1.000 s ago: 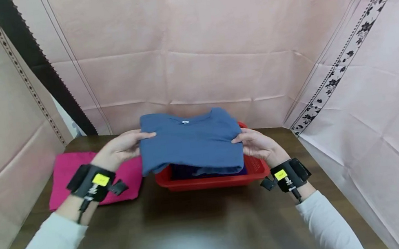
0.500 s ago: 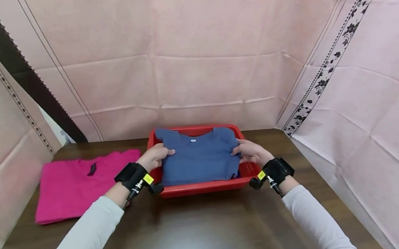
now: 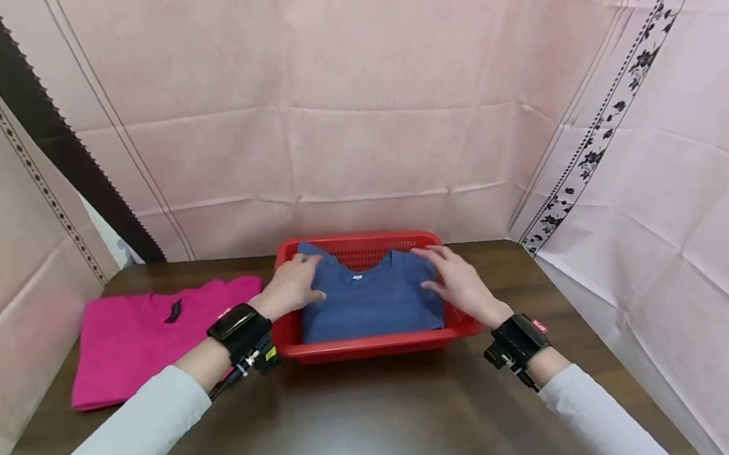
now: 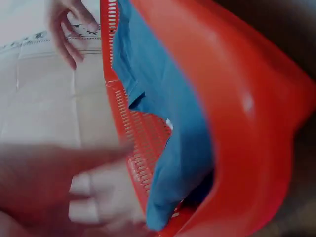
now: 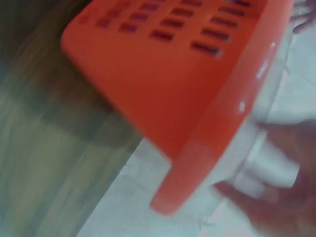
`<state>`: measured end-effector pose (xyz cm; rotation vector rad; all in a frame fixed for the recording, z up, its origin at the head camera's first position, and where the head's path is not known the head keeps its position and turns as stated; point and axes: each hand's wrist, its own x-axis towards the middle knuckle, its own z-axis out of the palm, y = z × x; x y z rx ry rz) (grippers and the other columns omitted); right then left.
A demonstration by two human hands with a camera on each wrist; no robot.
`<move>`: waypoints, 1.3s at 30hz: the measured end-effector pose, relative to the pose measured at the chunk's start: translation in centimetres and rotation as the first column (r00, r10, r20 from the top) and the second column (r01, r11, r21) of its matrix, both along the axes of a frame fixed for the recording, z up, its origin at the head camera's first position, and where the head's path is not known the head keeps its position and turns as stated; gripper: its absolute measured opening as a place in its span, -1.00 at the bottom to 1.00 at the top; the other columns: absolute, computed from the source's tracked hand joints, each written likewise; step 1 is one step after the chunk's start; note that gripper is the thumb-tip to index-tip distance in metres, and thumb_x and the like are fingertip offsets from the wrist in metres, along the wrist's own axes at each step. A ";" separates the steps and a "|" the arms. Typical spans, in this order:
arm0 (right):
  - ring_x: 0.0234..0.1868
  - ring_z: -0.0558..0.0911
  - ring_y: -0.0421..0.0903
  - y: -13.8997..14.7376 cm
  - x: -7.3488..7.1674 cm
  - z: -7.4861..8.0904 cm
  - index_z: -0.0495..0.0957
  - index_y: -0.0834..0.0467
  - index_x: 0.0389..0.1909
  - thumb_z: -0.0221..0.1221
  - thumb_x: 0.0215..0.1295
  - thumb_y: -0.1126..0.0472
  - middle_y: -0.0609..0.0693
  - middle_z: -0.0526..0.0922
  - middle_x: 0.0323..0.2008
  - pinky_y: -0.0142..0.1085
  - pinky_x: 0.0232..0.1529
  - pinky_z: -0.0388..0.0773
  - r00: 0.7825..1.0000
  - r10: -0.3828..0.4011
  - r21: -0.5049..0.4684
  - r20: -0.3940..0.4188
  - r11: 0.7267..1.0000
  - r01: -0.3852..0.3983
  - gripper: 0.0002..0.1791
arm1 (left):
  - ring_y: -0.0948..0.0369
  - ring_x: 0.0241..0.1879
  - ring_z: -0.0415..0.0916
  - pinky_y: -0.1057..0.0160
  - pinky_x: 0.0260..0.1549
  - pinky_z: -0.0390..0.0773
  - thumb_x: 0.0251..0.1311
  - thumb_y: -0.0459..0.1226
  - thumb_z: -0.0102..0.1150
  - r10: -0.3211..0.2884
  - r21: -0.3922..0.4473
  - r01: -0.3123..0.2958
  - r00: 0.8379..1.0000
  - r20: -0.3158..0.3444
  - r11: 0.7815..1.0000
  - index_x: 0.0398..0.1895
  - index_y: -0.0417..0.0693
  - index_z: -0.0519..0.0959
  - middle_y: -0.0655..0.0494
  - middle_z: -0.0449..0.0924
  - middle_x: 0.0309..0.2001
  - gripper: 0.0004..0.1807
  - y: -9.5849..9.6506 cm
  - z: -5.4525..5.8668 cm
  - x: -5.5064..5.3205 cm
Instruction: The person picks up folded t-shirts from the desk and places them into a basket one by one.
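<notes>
A folded blue shirt (image 3: pixel 370 306) lies inside the red plastic basket (image 3: pixel 378 344), its neckline and small white label facing the back. Over the basket's left side, my left hand (image 3: pixel 292 287) has its fingers loosely spread near the shirt's shoulder. My right hand (image 3: pixel 462 284) hovers at the right rim with fingers apart, holding nothing. In the left wrist view the blue shirt (image 4: pixel 182 133) sags within the slotted red wall, and blurred left fingers show beside the rim. The right wrist view shows the basket's outer side (image 5: pixel 148 84) with the right hand's blurred fingers beyond it.
A folded pink shirt (image 3: pixel 142 347) with a dark label lies on the brown wooden table (image 3: pixel 360 423), left of the basket. Pale pink cloth (image 3: pixel 382 143) hangs behind the table and along both sides.
The blue shirt was held up over the basket, then lowered into it. Both hands have let go of its sides and lifted slightly, fingers spread.
</notes>
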<state>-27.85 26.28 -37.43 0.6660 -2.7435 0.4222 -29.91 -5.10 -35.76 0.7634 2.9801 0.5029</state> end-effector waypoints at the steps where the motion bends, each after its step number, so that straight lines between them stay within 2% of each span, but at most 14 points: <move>1: 0.24 0.26 0.23 -0.1 0.0 -0.1 0.23 0.00 0.35 0.33 0.02 0.12 0.26 0.26 0.29 0.20 0.04 0.44 0.996 0.077 0.032 0.052 0.996 -0.079 -0.18 | -0.19 0.19 0.22 -0.21 0.18 0.27 -0.04 -0.16 0.35 -0.067 -0.062 0.067 0.998 0.000 0.996 0.33 -0.27 0.19 -0.37 0.27 0.24 -0.13 0.1 0.0 0.1; 3: 0.35 0.00 0.30 -0.4 0.0 -0.6 0.13 -0.09 0.40 0.26 0.08 -0.02 0.24 0.03 0.41 0.20 0.12 0.38 0.955 0.178 0.091 0.238 0.975 -0.205 -0.16 | -0.17 0.30 0.06 -0.33 0.26 0.01 -0.08 -0.07 0.35 -0.172 -0.192 0.178 0.984 0.047 0.965 0.32 -0.11 0.28 -0.28 0.26 0.29 -0.16 0.4 -0.2 0.4; 4: 0.37 -0.12 0.33 -0.6 0.0 -0.8 0.06 -0.14 0.42 0.22 0.10 -0.05 0.22 -0.08 0.45 0.21 0.14 0.35 0.917 0.186 0.110 0.352 0.965 -0.238 -0.14 | -0.18 0.32 0.01 -0.38 0.26 -0.10 -0.08 -0.03 0.34 -0.197 -0.253 0.212 0.977 0.083 0.944 0.33 -0.04 0.28 -0.25 0.23 0.32 -0.15 0.5 -0.4 0.6; 8: 0.38 -0.21 0.32 -1.2 0.0 -2.0 -0.11 -0.25 0.44 0.12 0.19 -0.03 0.19 -0.26 0.47 0.02 0.02 0.53 0.782 0.065 0.213 0.620 0.945 -0.247 -0.15 | -0.20 0.33 -0.02 -0.46 0.21 -0.38 -0.04 0.09 0.25 -0.191 -0.429 0.240 0.969 0.155 0.871 0.38 0.11 0.22 -0.22 0.13 0.38 -0.14 0.5 -1.7 1.4; 10: 0.39 -0.21 0.27 -1.6 0.1 -2.4 -0.14 -0.28 0.44 0.10 0.22 0.04 0.15 -0.30 0.48 -0.07 -0.06 0.57 0.745 0.018 0.235 0.667 0.944 -0.233 -0.15 | -0.22 0.31 -0.01 -0.46 0.20 -0.42 0.00 0.10 0.20 -0.207 -0.408 0.252 0.967 0.151 0.878 0.39 0.06 0.19 -0.25 0.10 0.38 -0.14 0.1 -2.5 1.7; 14: 0.40 -0.23 0.23 -2.2 0.2 -3.4 -0.14 -0.30 0.43 0.06 0.26 0.11 0.12 -0.33 0.48 -0.07 -0.06 0.54 0.724 0.000 0.237 0.689 0.945 -0.226 -0.18 | -0.25 0.29 0.03 -0.46 0.20 -0.40 -0.02 0.12 0.19 -0.278 -0.330 0.302 0.953 0.117 0.894 0.37 -0.10 0.20 -0.35 0.11 0.35 -0.10 -0.6 -3.5 2.0; 19: 0.40 -0.24 0.23 -2.6 -0.1 -3.6 -0.13 -0.32 0.43 0.07 0.24 0.07 0.12 -0.31 0.48 -0.02 -0.02 0.52 0.730 -0.007 0.233 0.684 0.950 -0.209 -0.19 | -0.22 0.30 0.03 -0.42 0.23 -0.40 -0.06 0.18 0.21 -0.214 -0.413 0.262 0.964 0.159 0.872 0.39 -0.03 0.17 -0.30 0.11 0.36 -0.05 0.0 -3.1 1.5; 21: 0.40 -0.14 0.23 -2.7 -0.4 -3.1 -0.06 -0.30 0.43 0.13 0.20 0.07 0.15 -0.23 0.48 0.01 0.02 0.51 0.751 -0.014 0.236 0.660 0.953 -0.189 -0.18 | -0.19 0.27 0.11 -0.44 0.22 -0.35 -0.11 0.18 0.26 -0.199 -0.425 0.236 0.971 0.130 0.874 0.36 0.01 0.24 -0.25 0.21 0.33 -0.06 0.4 -3.0 1.1; 23: 0.36 0.04 0.20 -3.1 -0.6 -2.4 0.07 -0.20 0.41 0.19 0.16 0.08 0.18 -0.01 0.44 0.08 0.10 0.45 0.801 -0.006 0.228 0.599 0.960 -0.164 -0.20 | -0.15 0.18 0.28 -0.45 0.22 -0.21 -0.17 0.11 0.35 -0.205 -0.368 0.209 0.977 0.051 0.906 0.26 0.03 0.40 -0.19 0.41 0.22 -0.16 0.7 -3.3 0.5; 26: 0.20 0.38 0.07 -5.0 -0.1 -1.1 0.33 -0.06 0.30 0.24 0.12 0.08 0.14 0.40 0.25 0.01 0.08 0.49 0.914 0.008 0.197 0.407 0.976 -0.096 -0.34 | 0.02 -0.11 0.51 -0.23 0.12 0.30 -0.14 -0.06 0.39 -0.221 -0.186 0.194 0.965 -0.138 0.963 -0.08 0.03 0.65 0.01 0.67 -0.13 -0.53 0.2 -3.4 0.4; 28: 0.07 0.50 -0.04 -7.5 0.6 -0.3 0.46 0.01 0.19 0.23 0.15 0.08 0.07 0.57 0.09 -0.05 0.04 0.53 0.969 0.035 0.150 0.245 0.986 -0.074 -0.47 | 0.16 -0.30 0.55 0.01 -0.17 0.57 -0.05 -0.14 0.35 -0.169 -0.050 0.162 0.957 -0.237 0.986 -0.27 0.05 0.70 0.14 0.71 -0.31 -0.77 -0.8 -3.1 0.9; 30: -0.02 0.55 -0.12 -10.6 1.4 0.2 0.53 0.01 0.10 0.19 0.20 0.08 0.00 0.64 0.00 -0.11 -0.03 0.58 0.992 0.077 0.103 0.102 0.991 -0.088 -0.58 | 0.28 -0.44 0.53 0.20 -0.53 0.57 0.06 -0.17 0.27 -0.094 0.064 0.118 0.949 -0.300 0.991 -0.34 0.11 0.69 0.22 0.70 -0.41 -0.90 -2.5 -2.4 1.7; 34: -0.03 0.55 -0.17 -17.3 3.5 0.6 0.58 -0.01 0.03 0.11 0.26 0.13 -0.05 0.65 -0.05 -0.18 -0.04 0.58 0.974 0.215 0.046 -0.072 0.976 -0.212 -0.68 | 0.34 -0.65 0.35 0.31 -0.80 0.34 0.14 -0.15 0.20 0.091 0.212 -0.015 0.931 -0.354 0.977 -0.29 0.11 0.67 0.24 0.59 -0.57 -0.88 -7.0 -1.4 4.2; 39: 0.03 0.51 -0.18 -25.2 5.6 -0.3 0.55 0.03 0.07 0.07 0.27 0.16 -0.03 0.62 0.01 -0.28 -0.02 0.57 0.923 0.363 0.080 -0.132 0.932 -0.355 -0.65 | 0.31 -0.79 0.07 0.34 -0.88 0.08 0.18 -0.19 0.14 0.250 0.236 -0.174 0.904 -0.347 0.956 -0.19 -0.02 0.64 0.19 0.30 -0.75 -0.81 -13.7 -2.7 6.3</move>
